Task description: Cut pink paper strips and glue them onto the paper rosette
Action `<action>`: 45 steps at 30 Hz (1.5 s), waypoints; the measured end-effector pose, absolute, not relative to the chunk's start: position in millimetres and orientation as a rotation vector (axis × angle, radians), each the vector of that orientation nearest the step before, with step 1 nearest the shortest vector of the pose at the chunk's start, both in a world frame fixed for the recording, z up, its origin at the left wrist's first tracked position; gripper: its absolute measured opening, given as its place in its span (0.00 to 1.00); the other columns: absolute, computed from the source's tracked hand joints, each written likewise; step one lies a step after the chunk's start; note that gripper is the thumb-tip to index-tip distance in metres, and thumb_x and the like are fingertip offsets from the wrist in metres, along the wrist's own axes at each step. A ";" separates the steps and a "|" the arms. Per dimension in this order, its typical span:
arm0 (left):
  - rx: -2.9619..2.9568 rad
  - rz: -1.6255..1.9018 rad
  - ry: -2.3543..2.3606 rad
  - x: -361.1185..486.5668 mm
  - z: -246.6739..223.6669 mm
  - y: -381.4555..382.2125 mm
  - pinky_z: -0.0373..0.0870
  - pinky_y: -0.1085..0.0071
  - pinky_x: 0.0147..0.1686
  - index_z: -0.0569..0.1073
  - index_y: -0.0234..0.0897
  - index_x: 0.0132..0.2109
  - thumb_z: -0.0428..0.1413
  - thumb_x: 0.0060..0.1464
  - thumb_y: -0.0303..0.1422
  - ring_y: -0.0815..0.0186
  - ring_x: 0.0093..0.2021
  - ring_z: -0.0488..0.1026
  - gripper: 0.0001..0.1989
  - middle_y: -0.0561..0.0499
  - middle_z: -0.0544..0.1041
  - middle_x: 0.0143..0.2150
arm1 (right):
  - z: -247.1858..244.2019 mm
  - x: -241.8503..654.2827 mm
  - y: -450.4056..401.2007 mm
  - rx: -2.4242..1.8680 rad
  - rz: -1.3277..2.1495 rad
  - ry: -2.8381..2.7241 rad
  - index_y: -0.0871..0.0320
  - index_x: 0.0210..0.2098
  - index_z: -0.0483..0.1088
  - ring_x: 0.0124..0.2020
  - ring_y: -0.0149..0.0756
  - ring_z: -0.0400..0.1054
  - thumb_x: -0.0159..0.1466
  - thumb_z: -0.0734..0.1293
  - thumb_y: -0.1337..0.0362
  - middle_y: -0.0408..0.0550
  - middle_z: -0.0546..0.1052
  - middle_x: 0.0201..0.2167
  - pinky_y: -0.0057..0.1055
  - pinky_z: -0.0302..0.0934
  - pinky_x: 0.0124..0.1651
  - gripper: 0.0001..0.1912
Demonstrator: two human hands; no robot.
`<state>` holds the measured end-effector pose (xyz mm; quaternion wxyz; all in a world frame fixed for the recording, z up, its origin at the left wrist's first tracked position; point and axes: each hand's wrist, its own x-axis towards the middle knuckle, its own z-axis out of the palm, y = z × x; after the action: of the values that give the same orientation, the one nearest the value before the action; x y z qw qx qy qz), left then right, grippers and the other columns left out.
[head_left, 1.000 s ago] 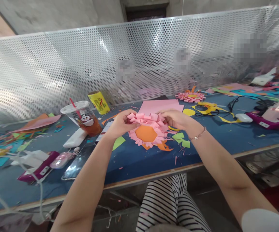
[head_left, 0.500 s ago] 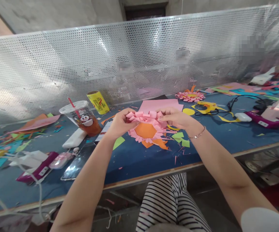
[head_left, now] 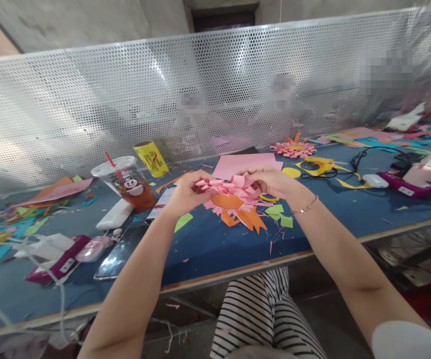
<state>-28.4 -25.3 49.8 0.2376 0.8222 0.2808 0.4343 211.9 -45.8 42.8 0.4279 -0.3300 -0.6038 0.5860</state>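
Between my hands is a pink paper flower with looped, fringed petals and an orange centre. My left hand grips its left edge, thumb in front and fingers behind. On the opposite side my right hand pinches the petals at the upper right; some of its fingertips are hidden by them. Orange paper tails stick out below the flower toward me. Behind it lies a pink paper sheet. Green paper pieces rest on the blue table right of the flower.
A perforated metal screen runs along the back. To the left stand a drink cup, a yellow roll, a phone and a purple power strip. Rightward lie another pink flower, a yellow glue gun and cables.
The flower has tilted flatter, so its orange centre looks narrower and the orange tails show more. Both hands keep hold of it and have shifted only slightly.
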 end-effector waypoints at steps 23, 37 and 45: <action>3.178 1.903 0.270 -32.8 34.8 -22.1 0.64 0.64 0.48 0.73 0.42 0.31 0.56 0.51 0.26 0.66 0.45 0.75 0.05 0.54 0.80 0.40 | 33.7 215.5 -46.2 -0.452 -0.150 -2.142 0.53 0.36 0.67 0.48 0.34 0.67 0.56 0.65 0.71 0.43 0.76 0.43 0.39 0.58 0.54 0.09; 3.407 1.958 0.132 -32.7 37.0 -28.1 0.66 0.65 0.47 0.71 0.42 0.34 0.56 0.50 0.24 0.66 0.49 0.73 0.07 0.54 0.79 0.43 | 24.4 210.8 -46.9 -0.475 -0.644 -2.103 0.51 0.50 0.64 0.51 0.32 0.66 0.59 0.61 0.72 0.42 0.73 0.50 0.40 0.55 0.57 0.20; 3.447 1.914 0.211 -32.0 36.0 -30.5 0.65 0.66 0.46 0.71 0.43 0.35 0.56 0.50 0.24 0.67 0.47 0.74 0.08 0.55 0.79 0.43 | 21.8 212.2 -45.3 -0.503 -0.701 -2.113 0.53 0.51 0.66 0.50 0.34 0.66 0.60 0.60 0.72 0.44 0.74 0.48 0.40 0.57 0.55 0.20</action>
<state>-32.0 -30.5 36.0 -0.3926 0.8029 0.0491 0.4459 212.2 -45.3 21.8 0.4167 -0.2003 -0.8417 -0.2791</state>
